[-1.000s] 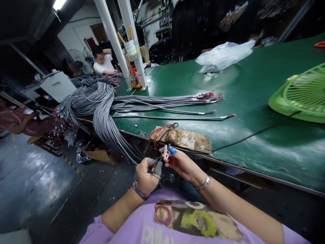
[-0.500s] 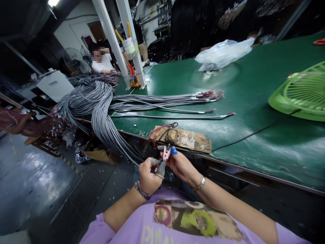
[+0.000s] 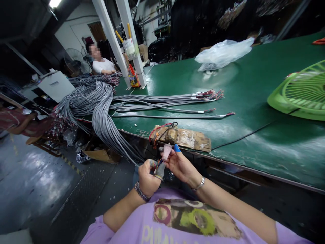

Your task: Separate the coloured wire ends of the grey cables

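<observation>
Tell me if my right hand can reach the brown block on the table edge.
Probably yes: the right hand sits just in front of the brown block with nothing between, though it pinches a small pink piece.

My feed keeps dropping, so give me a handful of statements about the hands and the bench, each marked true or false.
1. The left hand grips thin coloured wires. True.
2. The right hand is empty. False: its fingers pinch a pink item just above the wires.
3. A green fan lies on the green table at the right. True.
4. The grey cable bundle lies wholly on the floor. False: it lies across the table and hangs over its left edge.
5. A clear plastic bag lies on the far side of the table. True.
</observation>
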{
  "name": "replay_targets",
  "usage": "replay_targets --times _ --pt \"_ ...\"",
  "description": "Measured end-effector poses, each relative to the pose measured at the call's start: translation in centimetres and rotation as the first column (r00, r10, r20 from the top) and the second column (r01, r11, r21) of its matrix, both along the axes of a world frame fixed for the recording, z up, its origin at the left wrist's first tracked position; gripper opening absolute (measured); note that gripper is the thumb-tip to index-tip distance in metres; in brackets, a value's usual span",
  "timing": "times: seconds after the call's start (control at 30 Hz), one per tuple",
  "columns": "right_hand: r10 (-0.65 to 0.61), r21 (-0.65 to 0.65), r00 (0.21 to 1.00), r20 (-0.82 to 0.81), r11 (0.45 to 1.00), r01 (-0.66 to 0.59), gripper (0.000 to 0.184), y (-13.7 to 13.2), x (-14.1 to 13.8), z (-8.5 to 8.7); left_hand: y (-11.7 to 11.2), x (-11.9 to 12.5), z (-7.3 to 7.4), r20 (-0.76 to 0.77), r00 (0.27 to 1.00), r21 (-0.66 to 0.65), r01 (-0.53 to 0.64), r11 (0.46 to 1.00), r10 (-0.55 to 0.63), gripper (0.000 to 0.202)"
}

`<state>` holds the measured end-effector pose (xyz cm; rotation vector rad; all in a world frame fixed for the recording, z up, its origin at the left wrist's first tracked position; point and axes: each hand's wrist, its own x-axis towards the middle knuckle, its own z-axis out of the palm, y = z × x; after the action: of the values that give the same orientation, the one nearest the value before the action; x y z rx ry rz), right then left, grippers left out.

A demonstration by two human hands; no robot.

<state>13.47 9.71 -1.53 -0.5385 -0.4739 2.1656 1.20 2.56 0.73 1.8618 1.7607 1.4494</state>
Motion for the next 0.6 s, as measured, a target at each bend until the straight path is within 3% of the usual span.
replay_targets --times 0.17,0.27,0.4,0.53,0.6 --pt "0.021 -0.05 0.996 0.09 0.999 -0.017 0.036 -0.2 0.9 -0.3 -0.5 -0.4 -0.4 0.154 0.988 -0.057 -0.001 0.998 0.01 0.017" --pt "0.003 -0.032 0.985 0.174 0.999 0.002 0.034 -0.5 1.8 -0.7 -0.7 -0.5 -0.7 0.19 0.981 -0.105 0.056 0.993 -0.036 0.01" --pt "-0.089 0.218 0.92 0.382 0.976 0.004 0.033 -0.8 3.9 -0.4 -1.2 -0.5 -0.7 0.204 0.956 -0.168 0.247 0.954 -0.212 0.031" --pt "-0.211 0.507 0.749 0.628 0.842 -0.187 0.043 0.2 7.4 2.5 -1.1 -1.2 -0.4 0.11 0.975 -0.125 0.206 0.971 -0.193 0.021" --pt "-0.344 0.63 0.623 0.702 0.708 -0.319 0.042 1.6 9.3 4.6 -0.5 -2.0 -0.2 0.047 0.989 -0.071 0.145 0.987 -0.142 0.014"
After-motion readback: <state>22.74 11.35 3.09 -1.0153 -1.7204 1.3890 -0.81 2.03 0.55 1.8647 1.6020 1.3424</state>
